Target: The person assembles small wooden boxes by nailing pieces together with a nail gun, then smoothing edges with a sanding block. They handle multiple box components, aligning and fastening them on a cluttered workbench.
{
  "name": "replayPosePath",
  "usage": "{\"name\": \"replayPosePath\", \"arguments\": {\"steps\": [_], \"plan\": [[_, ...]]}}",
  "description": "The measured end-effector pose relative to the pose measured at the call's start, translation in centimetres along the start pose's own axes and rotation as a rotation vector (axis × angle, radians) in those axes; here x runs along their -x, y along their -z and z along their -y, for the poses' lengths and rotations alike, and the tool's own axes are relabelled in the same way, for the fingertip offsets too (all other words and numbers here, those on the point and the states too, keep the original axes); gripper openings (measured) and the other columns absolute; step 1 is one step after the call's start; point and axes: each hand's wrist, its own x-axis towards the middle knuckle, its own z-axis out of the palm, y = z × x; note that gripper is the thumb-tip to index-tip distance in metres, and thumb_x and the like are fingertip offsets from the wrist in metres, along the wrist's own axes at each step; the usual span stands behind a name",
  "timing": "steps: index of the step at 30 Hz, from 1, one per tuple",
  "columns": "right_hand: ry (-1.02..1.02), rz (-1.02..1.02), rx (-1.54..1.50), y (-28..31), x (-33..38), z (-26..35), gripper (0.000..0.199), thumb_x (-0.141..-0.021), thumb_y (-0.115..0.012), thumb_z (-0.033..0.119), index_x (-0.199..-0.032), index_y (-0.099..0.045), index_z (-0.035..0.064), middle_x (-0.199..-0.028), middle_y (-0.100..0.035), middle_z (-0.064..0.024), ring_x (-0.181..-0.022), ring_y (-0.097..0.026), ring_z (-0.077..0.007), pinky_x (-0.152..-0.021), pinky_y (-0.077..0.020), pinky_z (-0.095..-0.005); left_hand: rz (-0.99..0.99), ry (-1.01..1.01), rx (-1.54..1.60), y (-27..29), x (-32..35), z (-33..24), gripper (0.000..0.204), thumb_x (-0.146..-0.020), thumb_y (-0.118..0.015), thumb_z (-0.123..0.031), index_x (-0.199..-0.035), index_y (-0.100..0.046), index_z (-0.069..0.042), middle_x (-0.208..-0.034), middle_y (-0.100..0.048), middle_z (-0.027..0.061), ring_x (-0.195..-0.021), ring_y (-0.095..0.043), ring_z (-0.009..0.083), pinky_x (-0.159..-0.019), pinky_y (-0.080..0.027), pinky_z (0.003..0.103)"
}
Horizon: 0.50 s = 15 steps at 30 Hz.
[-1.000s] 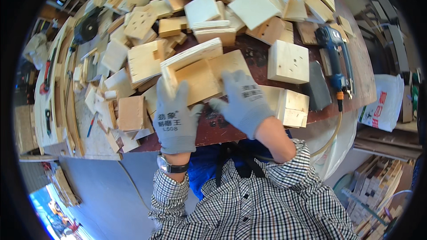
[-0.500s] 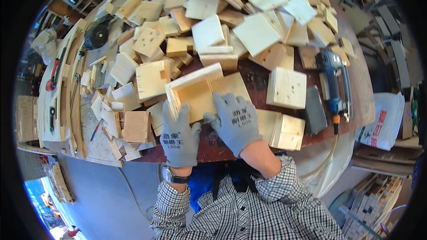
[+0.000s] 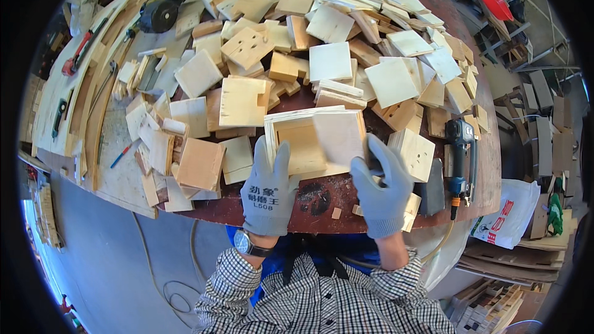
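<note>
Both gloved hands steady a shallow wooden box [image 3: 312, 142] on the desk [image 3: 322, 201]. Left hand [image 3: 267, 188] clasps its near-left wall, fingers hooked over the rim. Right hand [image 3: 382, 185] clamps the right edge, w/ a square ply panel [image 3: 339, 137] inside the box, just left of that grip. Pneumatic nailer [image 3: 459, 161] lies further right.

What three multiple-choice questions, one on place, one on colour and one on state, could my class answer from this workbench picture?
1. Where does the blue-and-black power tool lie?
A. Right of the right hand
B. Left of the left hand
C. On the floor

2. What colour are the knitted gloves?
A. Red
B. Grey
C. Yellow

3. How is the shallow square pale wooden box held?
A. Lifted high in one hand
B. Untouched
C. Between both hands on the round dark red table

Answers: 1 A, it lies beyond the right hand near the table's right edge. 2 B, both gloves are grey. 3 C, the left hand and the right hand flank the box.
</note>
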Motion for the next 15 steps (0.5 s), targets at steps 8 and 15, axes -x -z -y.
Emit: {"name": "replayPosePath", "arguments": {"steps": [8,15], "plan": [[0.607,0.193,0.421,-3.2,0.3,-2.7,0.042,-0.08,-0.075,0.003,-0.121,-0.072,0.0123,-0.123,-0.067,-0.0067,-0.106,-0.069,-0.029,-0.087,-0.0569,-0.0411,-0.021,0.018,0.051,-0.2,-0.1,0.3,0.091,-0.082,-0.085,-0.024,-0.16,-0.042,-0.012,-0.151,-0.048,0.028,-0.111,-0.07,0.0431,-0.085,-0.064,0.043],[0.246,0.225,0.088,-3.6,0.7,-4.2,0.041,-0.09,-0.077,0.012,-0.129,-0.066,0.0071,-0.133,-0.065,-0.0193,-0.115,-0.067,-0.0397,-0.096,-0.0579,-0.0463,0.028,0.004,-0.005,0.4,-0.2,-0.1,0.078,-0.08,-0.085,-0.02,-0.15,-0.053,-0.013,-0.149,-0.049,0.0273,-0.108,-0.07,0.0432,-0.085,-0.063,0.046]]}}
